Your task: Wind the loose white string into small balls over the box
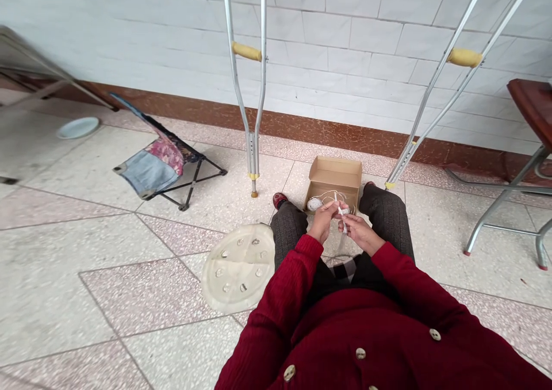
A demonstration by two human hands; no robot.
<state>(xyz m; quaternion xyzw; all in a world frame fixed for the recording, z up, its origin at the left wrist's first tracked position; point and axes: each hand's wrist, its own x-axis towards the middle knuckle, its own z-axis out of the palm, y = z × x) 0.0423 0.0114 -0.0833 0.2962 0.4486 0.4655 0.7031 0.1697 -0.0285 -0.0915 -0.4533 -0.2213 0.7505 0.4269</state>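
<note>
My left hand (324, 218) and my right hand (359, 229) meet between my knees, above the near side of an open cardboard box (335, 174). Both have their fingers closed on a thin white strip (344, 224), which runs between them and hangs down below. Inside the box lies a white ball of yarn or cord (314, 204) on the left, with loose white strands looping behind my fingers. More white material sits at the right of the box, partly hidden by my hands.
A round pale lid-like disc (238, 268) with holes lies left of my legs. Beyond it stands a low folding stool (157, 163). Two crutches (253, 154) (403, 163) lean at the tiled wall. A metal-legged chair (502, 191) is at right, a plate (78, 127) far left.
</note>
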